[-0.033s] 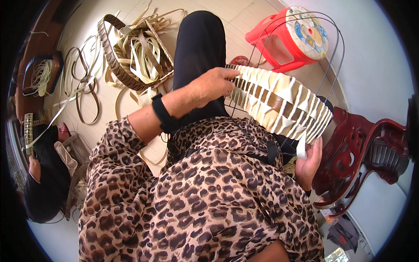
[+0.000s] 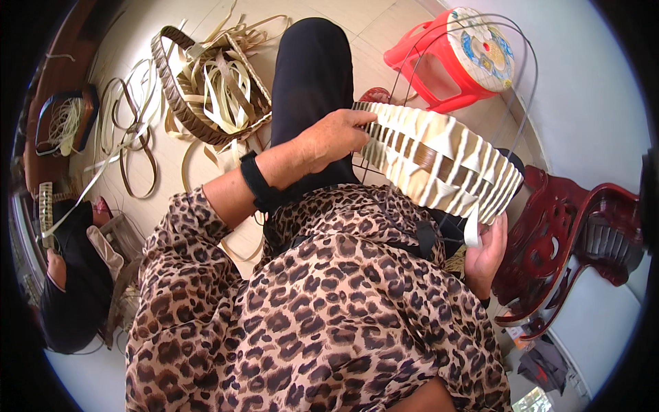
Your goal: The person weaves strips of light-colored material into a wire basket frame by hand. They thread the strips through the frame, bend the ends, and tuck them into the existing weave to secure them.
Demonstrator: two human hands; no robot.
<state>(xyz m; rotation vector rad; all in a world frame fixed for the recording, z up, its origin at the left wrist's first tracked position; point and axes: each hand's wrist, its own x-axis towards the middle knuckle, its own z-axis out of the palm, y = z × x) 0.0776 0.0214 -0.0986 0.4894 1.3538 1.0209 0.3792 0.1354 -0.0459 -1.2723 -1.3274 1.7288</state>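
A curved woven band [image 2: 439,161] of cream and brown flat strips runs across my lap, built on a thin wire frame [image 2: 525,51]. My left hand [image 2: 334,141] is closed on its far left end, thumb and forefinger pinching the edge. At the near right end my right hand [image 2: 486,255] holds the lower edge, its fingers partly hidden by the band. A loose cream strip end [image 2: 472,230] hangs down beside that hand's thumb. The wire loops rise beyond the band, toward the stool.
A red plastic stool [image 2: 439,65] stands beyond the wires. A brown woven basket [image 2: 171,103] with loose strips lies at the far left, more strips [image 2: 130,137] beside it. Dark red carved furniture [image 2: 535,254] is at the right. Another person's hand [image 2: 56,269] shows at left.
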